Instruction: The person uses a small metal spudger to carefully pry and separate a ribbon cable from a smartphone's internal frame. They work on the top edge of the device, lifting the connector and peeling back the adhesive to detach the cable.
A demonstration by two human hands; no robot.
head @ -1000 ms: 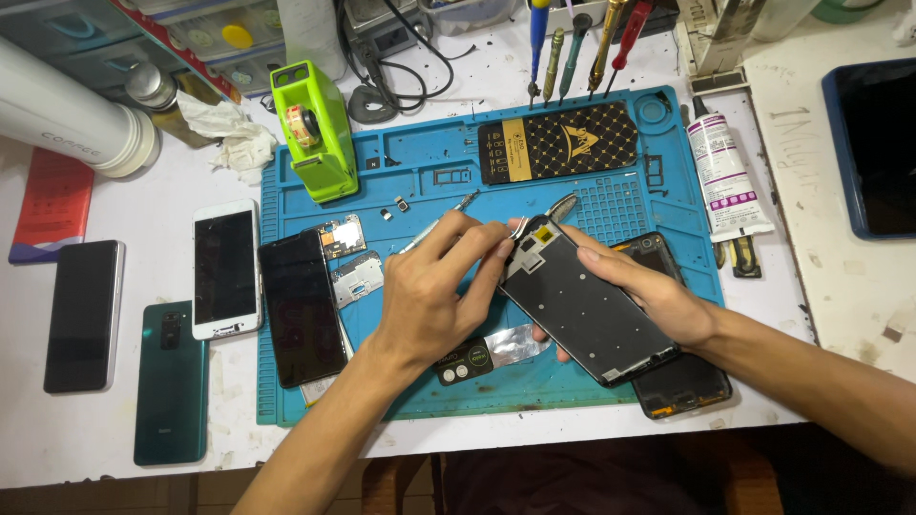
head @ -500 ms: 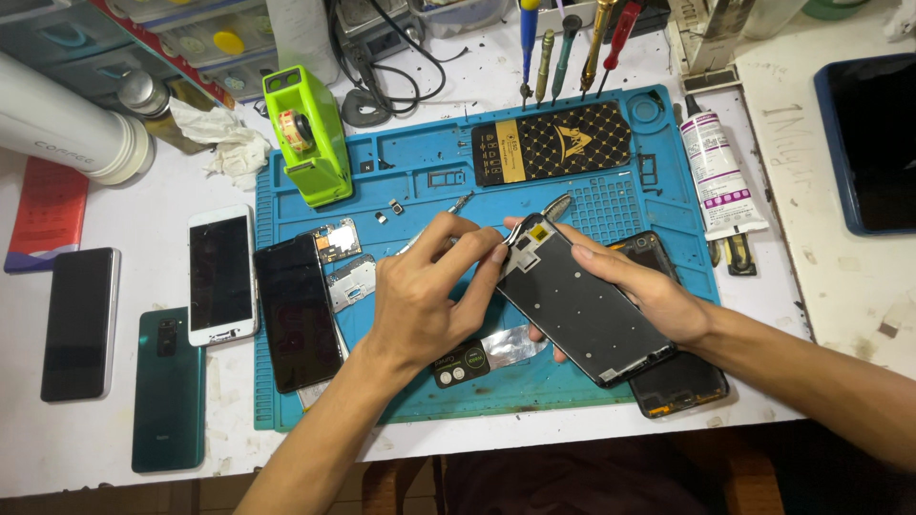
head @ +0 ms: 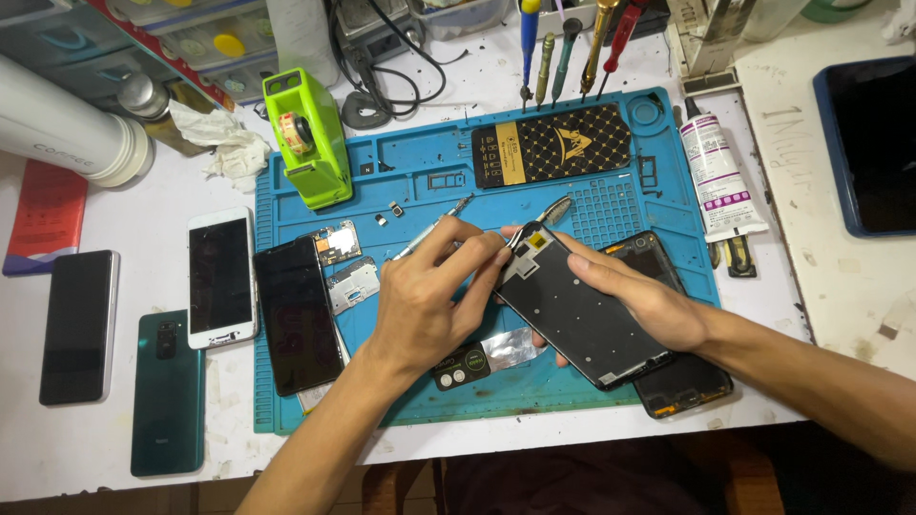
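My right hand grips a dark phone mid-frame and holds it tilted over the blue work mat. My left hand pinches metal tweezers at the frame's top corner, where a small yellow part sits. A thin screwdriver pokes out from behind my left fingers; whether it is held or lies on the mat I cannot tell. Another dark phone body lies under the frame. A small black label piece and a strip of foil rest on the mat below my left hand.
On the mat are a black screen, small metal covers, a black-and-gold battery and a green tape dispenser. Three phones lie left. A glue tube, a tablet and upright screwdrivers stand right and behind.
Both hands stay at the frame's top corner; my left fingers shift slightly with the tweezers. The view has drifted a little.
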